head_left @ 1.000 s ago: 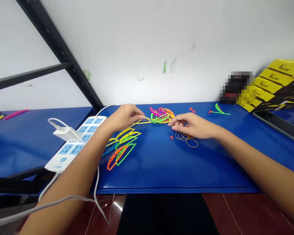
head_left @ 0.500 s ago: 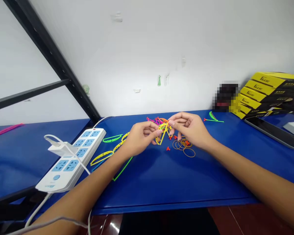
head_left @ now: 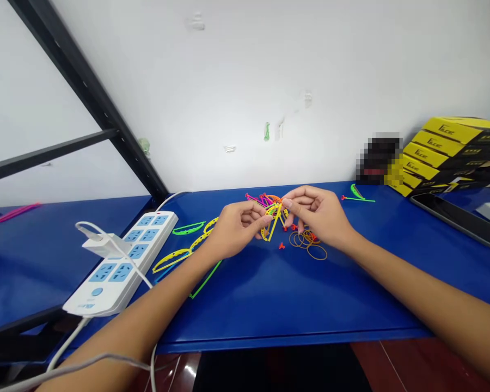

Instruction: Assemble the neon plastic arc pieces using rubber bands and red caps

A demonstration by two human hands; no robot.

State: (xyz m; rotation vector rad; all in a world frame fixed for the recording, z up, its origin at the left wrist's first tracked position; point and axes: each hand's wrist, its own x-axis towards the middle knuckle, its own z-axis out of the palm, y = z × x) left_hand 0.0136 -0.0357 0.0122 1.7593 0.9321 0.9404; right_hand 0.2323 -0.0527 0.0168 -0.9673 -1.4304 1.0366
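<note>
Left of centre, yellow curved pieces (head_left: 171,260) and a green curved piece (head_left: 188,228) lie set out, and here at mid-frame my left hand (head_left: 237,231) pinches a yellow bow-shaped piece (head_left: 274,223), its fit unfinished as I judge it. A mixed pile (head_left: 255,200) sits loose behind, while my right hand's (head_left: 320,215) fingertips grip the piece's top end, with rubber bands (head_left: 317,252) loose just below. Over at right, stacked yellow boxes (head_left: 443,144) hide whatever they hold.
</note>
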